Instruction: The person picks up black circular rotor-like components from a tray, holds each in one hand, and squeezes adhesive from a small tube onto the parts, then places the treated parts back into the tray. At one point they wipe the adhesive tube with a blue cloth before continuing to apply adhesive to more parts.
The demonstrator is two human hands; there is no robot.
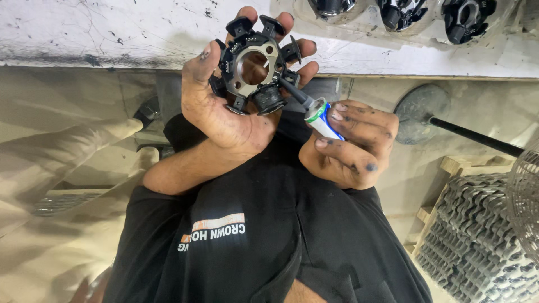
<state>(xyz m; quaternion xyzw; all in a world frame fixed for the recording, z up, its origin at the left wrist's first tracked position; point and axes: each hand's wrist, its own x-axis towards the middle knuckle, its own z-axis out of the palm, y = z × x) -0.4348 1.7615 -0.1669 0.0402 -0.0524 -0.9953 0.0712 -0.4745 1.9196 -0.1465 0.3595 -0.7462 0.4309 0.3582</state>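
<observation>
My left hand (224,123) is raised with the palm toward me and grips a round black stator core (247,87). The core has a metal inner ring and several black plastic-capped poles around its rim. My right hand (356,146) holds a small white tube with green and blue bands (323,118). The tube's black nozzle touches a pole on the core's lower right side. Both hands are smudged with dark grease and sit above my lap in a black shirt.
A scuffed white bench top (112,28) runs along the top, with similar black cores (466,17) at its right end. A round fan base with a black pole (418,112) and a fan grille (528,196) stand at right. A wooden crate of dark metal parts (477,235) sits at lower right.
</observation>
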